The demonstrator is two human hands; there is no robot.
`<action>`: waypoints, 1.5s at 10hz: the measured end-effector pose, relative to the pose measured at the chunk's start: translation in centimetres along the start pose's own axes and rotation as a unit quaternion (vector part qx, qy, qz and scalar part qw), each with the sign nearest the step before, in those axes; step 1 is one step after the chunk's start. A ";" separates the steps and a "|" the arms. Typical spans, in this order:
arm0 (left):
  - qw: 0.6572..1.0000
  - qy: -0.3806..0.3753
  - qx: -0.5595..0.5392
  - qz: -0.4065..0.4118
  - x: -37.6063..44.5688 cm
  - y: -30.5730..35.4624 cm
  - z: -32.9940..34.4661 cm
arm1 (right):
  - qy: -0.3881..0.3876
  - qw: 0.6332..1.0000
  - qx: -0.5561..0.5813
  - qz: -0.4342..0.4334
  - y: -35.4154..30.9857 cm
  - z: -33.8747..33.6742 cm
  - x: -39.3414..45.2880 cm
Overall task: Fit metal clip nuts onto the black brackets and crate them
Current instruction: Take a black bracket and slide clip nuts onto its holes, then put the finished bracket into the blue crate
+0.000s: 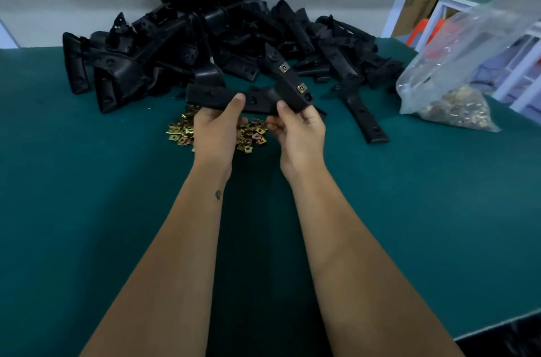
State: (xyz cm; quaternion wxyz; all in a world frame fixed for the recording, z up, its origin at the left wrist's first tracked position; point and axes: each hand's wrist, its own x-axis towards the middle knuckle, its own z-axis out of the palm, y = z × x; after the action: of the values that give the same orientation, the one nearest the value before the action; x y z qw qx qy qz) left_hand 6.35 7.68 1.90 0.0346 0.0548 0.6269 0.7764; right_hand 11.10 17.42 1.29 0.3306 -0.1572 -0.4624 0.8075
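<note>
Bare forearms, no sleeves; small dark tattoo [218, 194] inside left wrist.

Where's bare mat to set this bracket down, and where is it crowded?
Bare green mat lies left of the left hand, below the bracket pile. More lies between the lone bracket and the clip nut bag. Crowded: loose clip nuts under both hands; the right hand shares the held bracket.
</note>
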 end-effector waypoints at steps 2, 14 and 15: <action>0.998 -0.059 0.035 -0.015 -3.7 -0.2 4.1 | 0.095 0.995 -0.004 -0.032 -2.6 -4.0 -1.9; 0.763 -0.615 0.135 -0.144 -32.0 -5.4 26.6 | 0.653 0.754 -0.059 -0.045 -24.4 -47.0 -22.8; 0.766 -0.613 0.117 -0.157 -31.1 -4.8 26.2 | 0.674 0.733 -0.016 -0.091 -24.9 -44.1 -20.8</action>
State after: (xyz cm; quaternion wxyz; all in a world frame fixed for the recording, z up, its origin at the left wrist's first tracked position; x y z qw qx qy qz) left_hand 40.44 30.28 1.38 0.5263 0.4230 0.5583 0.4821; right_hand 60.72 40.42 -1.61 0.6250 -0.6224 -0.1438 0.4487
